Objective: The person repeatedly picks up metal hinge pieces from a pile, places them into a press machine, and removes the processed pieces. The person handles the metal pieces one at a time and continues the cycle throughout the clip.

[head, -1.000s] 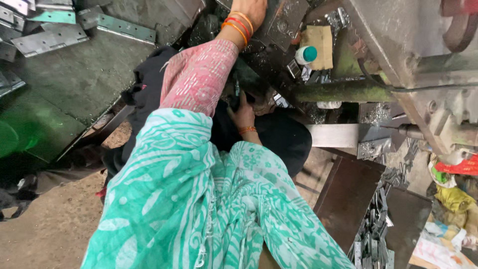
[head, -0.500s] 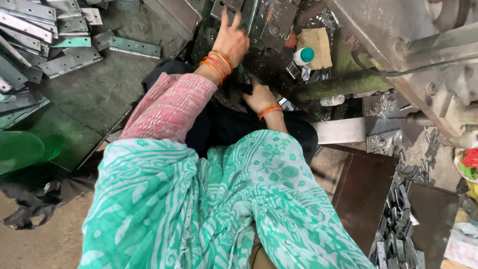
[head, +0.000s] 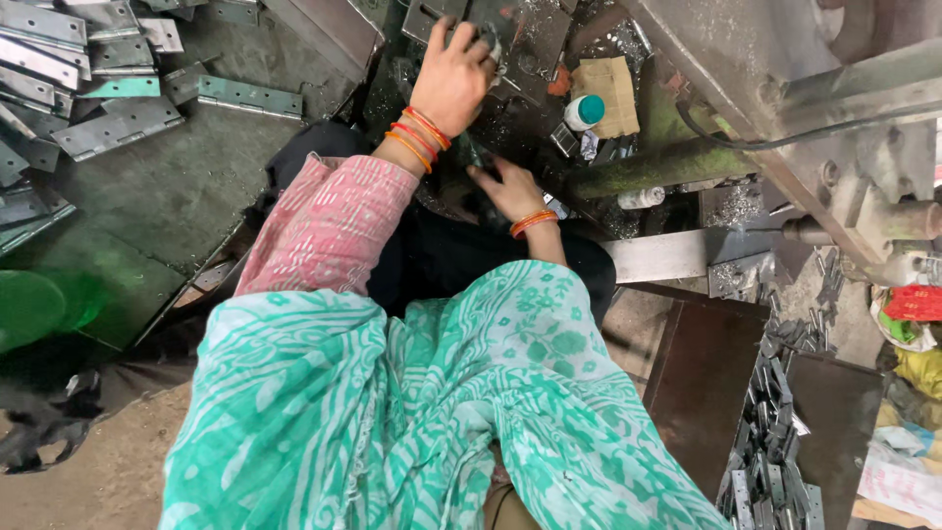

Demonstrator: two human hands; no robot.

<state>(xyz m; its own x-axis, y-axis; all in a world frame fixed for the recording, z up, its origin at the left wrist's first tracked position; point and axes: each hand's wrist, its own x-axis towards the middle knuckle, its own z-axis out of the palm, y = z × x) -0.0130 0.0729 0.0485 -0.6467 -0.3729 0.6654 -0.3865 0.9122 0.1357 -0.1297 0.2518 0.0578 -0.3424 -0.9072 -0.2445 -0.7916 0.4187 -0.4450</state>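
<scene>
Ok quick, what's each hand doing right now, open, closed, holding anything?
Left hand: fingers curled over a flat metal plate on the machine bed; a firm grip cannot be told.
Right hand: low in the dark gap, fingers partly hidden; cannot tell.

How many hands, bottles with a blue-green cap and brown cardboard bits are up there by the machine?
Hands: 2, the left hand and the right hand
White bottle with a teal cap: 1
Brown cardboard piece: 1
Total: 4
</scene>
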